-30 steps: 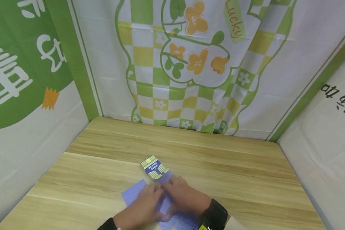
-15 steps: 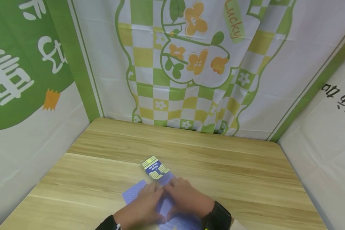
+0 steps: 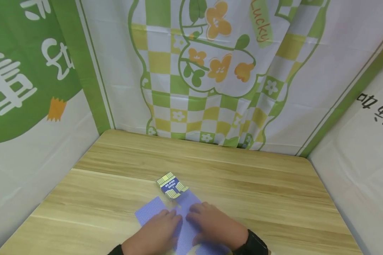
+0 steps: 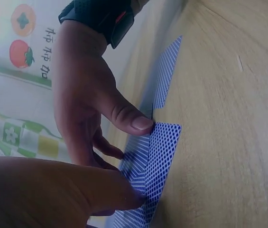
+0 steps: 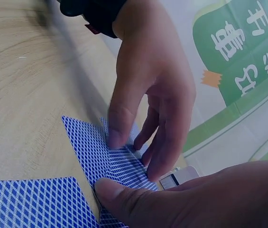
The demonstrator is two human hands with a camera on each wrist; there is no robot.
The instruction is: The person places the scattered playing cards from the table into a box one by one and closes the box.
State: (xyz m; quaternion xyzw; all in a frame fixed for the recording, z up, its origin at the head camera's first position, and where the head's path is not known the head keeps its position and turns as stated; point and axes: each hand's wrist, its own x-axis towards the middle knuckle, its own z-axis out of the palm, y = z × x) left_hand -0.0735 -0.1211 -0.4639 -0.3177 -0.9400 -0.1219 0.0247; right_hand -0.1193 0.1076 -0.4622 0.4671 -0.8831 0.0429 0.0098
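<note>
Playing cards (image 3: 185,232) with blue patterned backs lie overlapped between my two hands, meeting along a ridge in the wrist views. My left hand (image 3: 157,228) is on their left side; its thumb (image 5: 117,138) is at the near face, with curved fingers reaching over the far side. From the right, my right hand (image 3: 217,225) curls round the cards, thumb (image 5: 109,189) pressed to an edge. Another playing card (image 3: 149,209) lies flat to the left. Just beyond the hands is a yellow and blue card box (image 3: 171,186) marked Texas Hold'em. My hands partly cover the cards.
The light wooden table (image 3: 258,184) extends past the hands on every side. A printed green-and-white cloth (image 3: 210,117) hangs along its back edge, with cloth walls at left and right. Black bands are worn on both wrists.
My hands have moved apart and slightly back, the right one toward the right, so more of the cards' blue backs show between them. The card box has stayed put.
</note>
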